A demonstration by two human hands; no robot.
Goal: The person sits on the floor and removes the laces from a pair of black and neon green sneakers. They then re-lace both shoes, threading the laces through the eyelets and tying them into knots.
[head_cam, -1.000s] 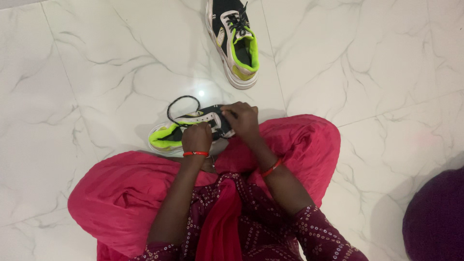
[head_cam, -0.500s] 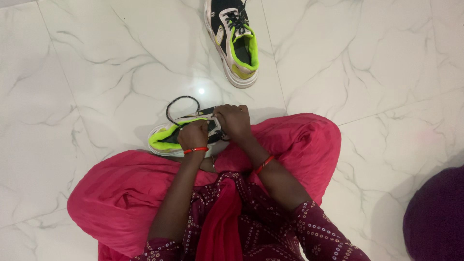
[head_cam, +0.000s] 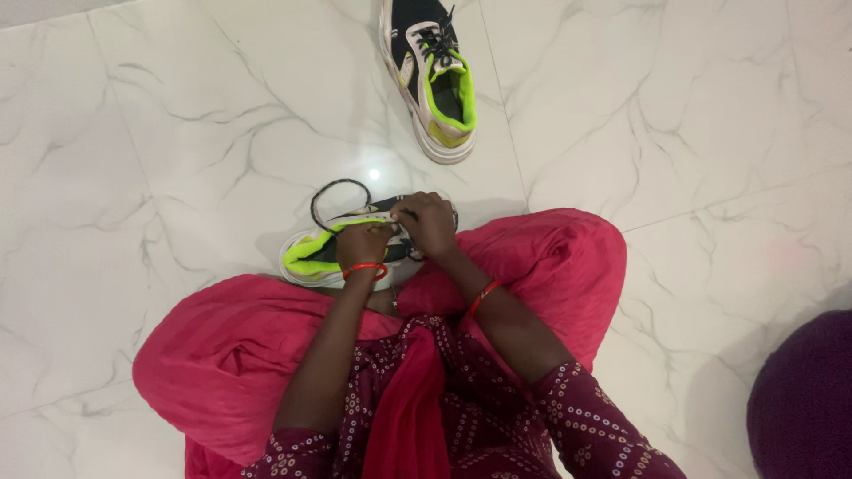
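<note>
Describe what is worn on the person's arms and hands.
Both hands are bare. The left hand has a thin red band at the wrist, and so does the right hand. Maroon sleeves with small pale ring dots cover the upper arms, and the forearms are bare.

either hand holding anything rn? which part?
Both: left hand and right hand are on the near shoe, at its laced middle. Exact grip on the black lace cannot be told.
</note>
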